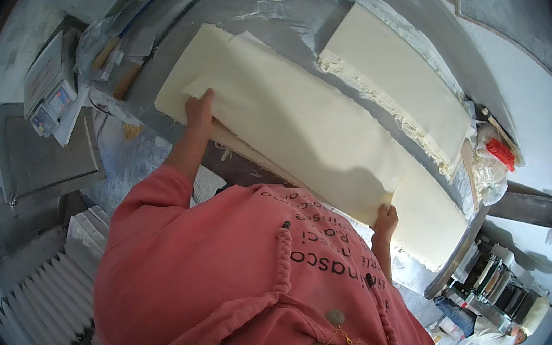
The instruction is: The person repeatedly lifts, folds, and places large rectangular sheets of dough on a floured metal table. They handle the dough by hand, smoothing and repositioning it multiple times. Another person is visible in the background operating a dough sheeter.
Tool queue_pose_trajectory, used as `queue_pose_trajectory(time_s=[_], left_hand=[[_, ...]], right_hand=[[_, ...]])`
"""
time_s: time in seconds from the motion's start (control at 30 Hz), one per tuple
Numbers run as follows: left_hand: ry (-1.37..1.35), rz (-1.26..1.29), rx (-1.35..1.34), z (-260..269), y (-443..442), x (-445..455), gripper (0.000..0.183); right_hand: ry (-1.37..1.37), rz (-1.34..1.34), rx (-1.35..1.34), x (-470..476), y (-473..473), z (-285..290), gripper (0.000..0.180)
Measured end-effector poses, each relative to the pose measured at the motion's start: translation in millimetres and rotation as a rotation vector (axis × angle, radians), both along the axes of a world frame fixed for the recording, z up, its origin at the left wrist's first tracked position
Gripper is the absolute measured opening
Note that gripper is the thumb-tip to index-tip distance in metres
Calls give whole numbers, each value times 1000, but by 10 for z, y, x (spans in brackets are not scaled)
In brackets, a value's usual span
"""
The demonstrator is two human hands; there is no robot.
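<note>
A long, pale cream sheet of dough (299,112) stretches across the worktable in front of me, lying over other layers. My left hand (200,110) grips its near edge towards the left end, thumb on top, and the sheet is lifted into a fold there. Further right, my right hand (386,218) pinches the same near edge, where the dough also bends up. The fingers of both hands are partly hidden beneath it. Beyond, a second stack of dough sheets (398,74) rests on the table, its near side ragged with frayed strips.
At the left stand a scale (50,94) and a wooden-handled tool (129,79). A red object (500,154) sits on plastic bags at the right, beside a flat wooden stick (468,164). Lower right, a co-worker (492,332) is near a roller machine (501,284).
</note>
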State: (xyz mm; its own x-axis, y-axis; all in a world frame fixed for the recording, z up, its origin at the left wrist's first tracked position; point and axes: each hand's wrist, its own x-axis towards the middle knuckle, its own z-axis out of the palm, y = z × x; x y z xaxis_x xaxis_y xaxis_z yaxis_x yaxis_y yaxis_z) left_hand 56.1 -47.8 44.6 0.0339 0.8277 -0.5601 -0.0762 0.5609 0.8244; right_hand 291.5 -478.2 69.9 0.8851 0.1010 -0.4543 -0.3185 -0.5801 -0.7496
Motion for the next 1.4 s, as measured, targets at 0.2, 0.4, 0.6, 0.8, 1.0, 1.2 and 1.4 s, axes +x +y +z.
queue_pose_trajectory(time_s=[0.2, 0.4, 0.6, 0.8, 1.0, 1.2, 1.4], left_hand=[[-39, 116, 27, -161, 474, -584, 42], [88, 53, -29, -115, 425, -726, 41], [9, 53, 22, -229, 380, -815, 40], [-7, 46, 27, -170, 463, -983, 35], [-73, -43, -58, -375, 600, -1206, 28], [-91, -67, -33, -222, 538, -1203, 24], [-65, -140, -2, -232, 535, -1325, 27]], right_hand=[[-105, 186, 39, 16, 751, -42, 21], [-12, 147, -16, 18, 603, -132, 22], [-46, 240, -134, -106, 482, -85, 22], [-206, 263, -166, 326, 670, -190, 36], [218, -162, 236, 946, 1144, -154, 22], [-445, 255, 44, 491, 1271, 8, 26], [-155, -63, -2, 686, 1050, -200, 23]])
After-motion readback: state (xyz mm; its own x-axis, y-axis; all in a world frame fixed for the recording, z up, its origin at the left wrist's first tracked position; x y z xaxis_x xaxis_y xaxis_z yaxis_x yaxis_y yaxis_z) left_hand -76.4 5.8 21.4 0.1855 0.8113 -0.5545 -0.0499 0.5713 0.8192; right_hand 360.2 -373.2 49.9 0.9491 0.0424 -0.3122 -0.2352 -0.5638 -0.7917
